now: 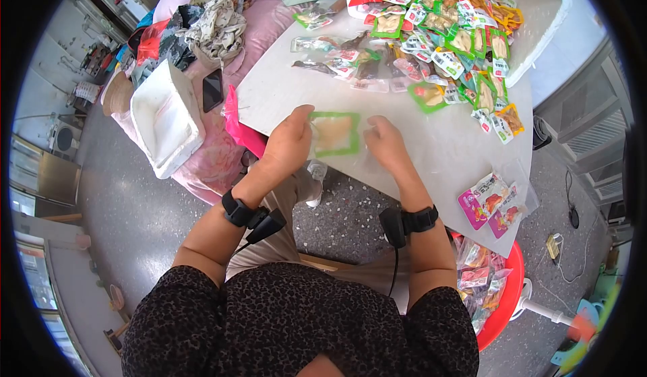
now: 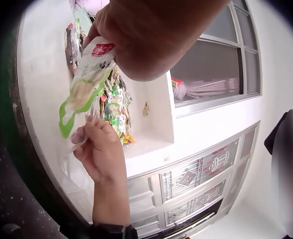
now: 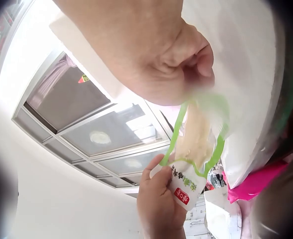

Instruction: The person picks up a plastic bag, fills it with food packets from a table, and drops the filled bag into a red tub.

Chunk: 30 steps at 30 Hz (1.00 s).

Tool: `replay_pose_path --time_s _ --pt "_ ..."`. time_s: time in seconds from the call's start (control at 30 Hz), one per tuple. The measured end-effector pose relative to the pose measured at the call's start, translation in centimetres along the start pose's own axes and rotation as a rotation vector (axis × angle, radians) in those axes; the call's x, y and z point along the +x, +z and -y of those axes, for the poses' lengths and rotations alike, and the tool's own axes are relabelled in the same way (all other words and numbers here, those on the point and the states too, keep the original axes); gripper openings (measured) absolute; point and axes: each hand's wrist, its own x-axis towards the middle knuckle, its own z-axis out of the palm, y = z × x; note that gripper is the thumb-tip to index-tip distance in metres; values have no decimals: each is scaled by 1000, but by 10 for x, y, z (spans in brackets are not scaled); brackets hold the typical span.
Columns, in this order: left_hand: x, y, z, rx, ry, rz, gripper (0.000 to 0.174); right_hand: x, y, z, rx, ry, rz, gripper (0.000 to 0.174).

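Note:
Over the near edge of the table, my left hand grips the white label end of a green-edged food packet. A pale piece of food shows through the packet's clear window. My right hand is close to the packet's other end, its fingers curled. In the left wrist view, thin clear plastic film runs between the packet and the right hand, whose thumb and fingers pinch it. The right wrist view shows the left hand with its thumb on the label, below the red logo.
Many similar packets spill from a white foam box onto the table. Purple packets lie at the right corner. Below stands a red tub of packets. At left are an open foam box and a phone.

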Motion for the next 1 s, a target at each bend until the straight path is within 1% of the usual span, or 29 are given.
replay_pose_path --time_s 0.07,0.17,0.27,0.37,0.43,0.47,0.57,0.67,0.77,0.87,0.93,0.97,1.0 --pt "-1 4 -1 9 -1 19 27 -2 3 2 -15 -10 -1 26" --pt "-2 10 -1 -91 -180 126 26 -4 8 5 -23 7 14 26" --pt "0 28 16 -337 -332 217 27 -6 9 10 -7 -6 16 27" --pt "2 43 12 -349 -316 317 29 -8 10 13 23 -46 -17 27" --pt "9 42 -7 -343 -357 363 32 -7 6 14 30 -62 -46 27" --pt "13 43 -15 -340 -377 386 34 -6 3 15 46 -40 -74 28" --pt "20 75 -3 -199 80 136 44 -2 -6 14 92 0 -150 28" --pt "28 57 -36 -256 -264 391 53 1 -13 7 106 8 -194 29" --pt "30 62 -9 -158 -104 316 56 0 -17 6 111 30 -190 29" --pt "34 48 -7 -261 -302 448 55 0 -14 5 161 58 -159 29" --pt "32 48 -15 -257 -293 473 55 1 -9 7 175 112 -118 29" --pt "32 50 -19 -256 -287 484 56 1 -7 11 179 85 -104 29" --pt "30 52 -23 -147 -164 457 56 -1 -5 15 182 58 -90 29"
